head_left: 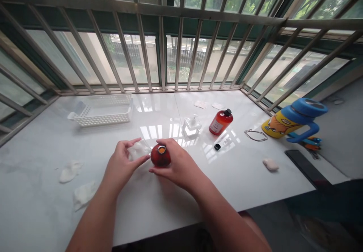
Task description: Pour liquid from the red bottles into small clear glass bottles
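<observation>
My left hand pinches a white, partly see-through pad that looks like a cotton pad or tissue. Close beside it, my right hand is wrapped round a reddish-brown bottle with its cap off, the round mouth facing up toward me. A small black cap lies on the table to the right. Beyond my right hand stand a clear square bottle and a second red bottle with a black cap and a pale label.
A white perforated basket sits at the back left of the white table. Crumpled white pads lie at left. A blue-and-yellow flask, a bracelet, a pale case and a phone are at right.
</observation>
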Demonstrator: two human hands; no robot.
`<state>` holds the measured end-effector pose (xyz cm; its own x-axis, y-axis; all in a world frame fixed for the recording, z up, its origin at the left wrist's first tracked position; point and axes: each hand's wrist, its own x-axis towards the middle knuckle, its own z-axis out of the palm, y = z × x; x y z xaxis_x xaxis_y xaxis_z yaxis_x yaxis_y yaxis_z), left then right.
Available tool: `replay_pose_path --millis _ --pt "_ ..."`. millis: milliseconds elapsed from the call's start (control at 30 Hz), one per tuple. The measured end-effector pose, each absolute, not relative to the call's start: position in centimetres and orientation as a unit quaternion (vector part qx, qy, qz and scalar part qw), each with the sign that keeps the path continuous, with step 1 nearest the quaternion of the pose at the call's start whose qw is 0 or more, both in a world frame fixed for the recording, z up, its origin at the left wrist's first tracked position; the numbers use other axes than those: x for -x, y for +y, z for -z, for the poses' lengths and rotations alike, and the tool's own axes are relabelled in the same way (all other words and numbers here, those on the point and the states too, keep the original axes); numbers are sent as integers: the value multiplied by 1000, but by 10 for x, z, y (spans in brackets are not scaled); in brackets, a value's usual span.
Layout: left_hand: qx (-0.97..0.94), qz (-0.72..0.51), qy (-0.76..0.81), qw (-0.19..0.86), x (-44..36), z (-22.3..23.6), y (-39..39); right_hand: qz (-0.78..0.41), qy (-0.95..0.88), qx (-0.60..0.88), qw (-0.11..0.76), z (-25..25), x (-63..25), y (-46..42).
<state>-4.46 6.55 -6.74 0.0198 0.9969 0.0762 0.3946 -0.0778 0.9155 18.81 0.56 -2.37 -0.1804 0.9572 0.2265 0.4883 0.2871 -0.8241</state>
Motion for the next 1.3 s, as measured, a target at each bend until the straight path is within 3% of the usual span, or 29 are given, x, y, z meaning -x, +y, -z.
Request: replay_pose_path --millis 233,1300 --pt "-598 -434 521 427 45 72 67 -306 -705 514 382 32 -188 8" --pt "-582 -449 483 477 53 68 62 -308 -701 535 357 34 -189 7"
